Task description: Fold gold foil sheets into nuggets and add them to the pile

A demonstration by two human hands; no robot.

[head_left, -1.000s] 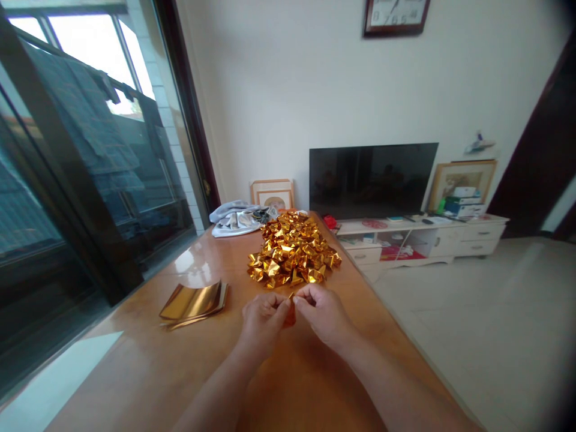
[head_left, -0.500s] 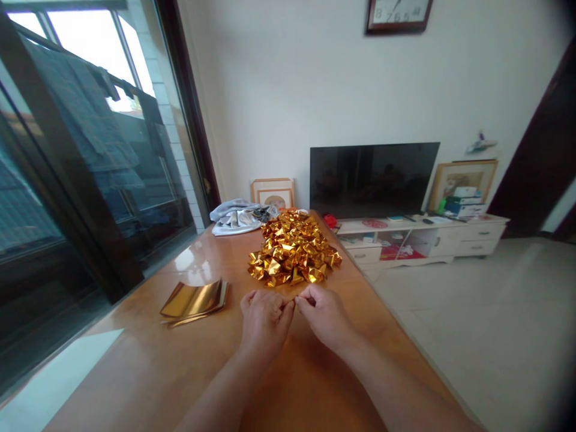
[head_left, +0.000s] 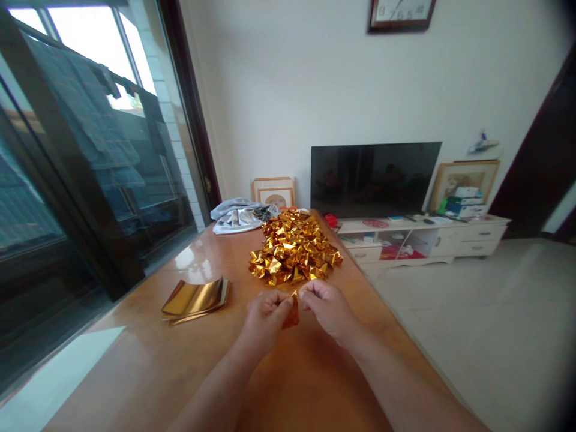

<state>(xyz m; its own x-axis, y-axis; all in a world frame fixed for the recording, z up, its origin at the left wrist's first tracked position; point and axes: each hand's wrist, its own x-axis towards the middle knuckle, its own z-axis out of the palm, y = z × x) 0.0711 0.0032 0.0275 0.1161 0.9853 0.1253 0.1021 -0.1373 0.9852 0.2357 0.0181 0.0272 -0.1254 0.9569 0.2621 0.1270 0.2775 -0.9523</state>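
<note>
Folded foil piece (head_left: 291, 312): shiny gold with an orange cast, pinched between left hand (head_left: 265, 315) and right hand (head_left: 327, 306). Pile of folded foil (head_left: 293, 247): bright metallic gold, darker amber in the creases. Stack of flat foil sheets (head_left: 196, 299): mirror gold, brown-shaded. Table (head_left: 148, 372): glossy orange-brown wood. Crumpled cloth (head_left: 238, 216): pale grey-white. TV screen (head_left: 373, 179): black. TV cabinet (head_left: 450, 240): white.

Just beyond our hands, the heap of folded gold pieces (head_left: 293, 255) blocks the way straight ahead across the surface (head_left: 288, 384). To our left the stack of gold sheets (head_left: 195, 298) lies near, with bare wood between. A grey cloth (head_left: 236, 217) closes the far end. The near wood lies open.
</note>
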